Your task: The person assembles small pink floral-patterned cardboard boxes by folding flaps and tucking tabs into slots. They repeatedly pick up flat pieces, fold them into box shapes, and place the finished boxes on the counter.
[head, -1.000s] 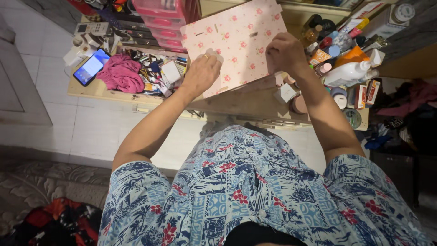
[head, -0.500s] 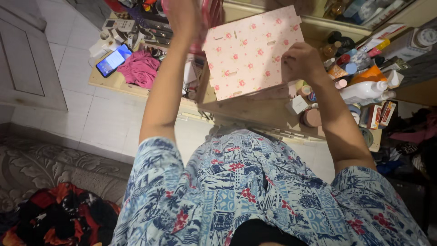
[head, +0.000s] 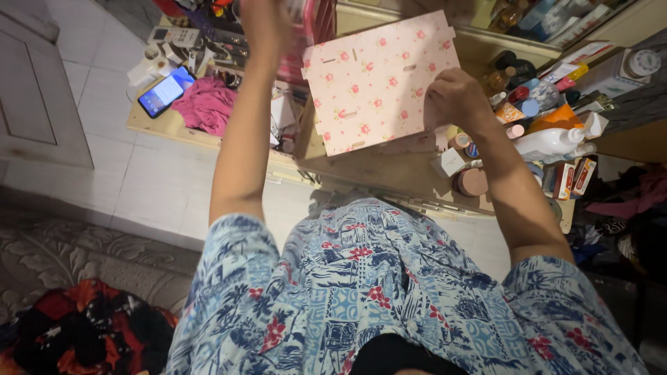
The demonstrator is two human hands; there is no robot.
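here, at the far left of the wooden worktop (head: 174,128), a lit phone (head: 164,91) lies beside a crumpled pink cloth (head: 206,104). the left hand (head: 264,21) is raised to the top edge of the view, near pink drawers (head: 316,21); it is partly cut off, so i cannot tell how far open it is or what it holds. just right of it the pink floral panel (head: 379,80) stands tilted above the worktop. the right hand (head: 455,97) is curled, gripping the panel's right edge. further right, bottles and jars crowd together, a white bottle (head: 552,142) lying on its side.
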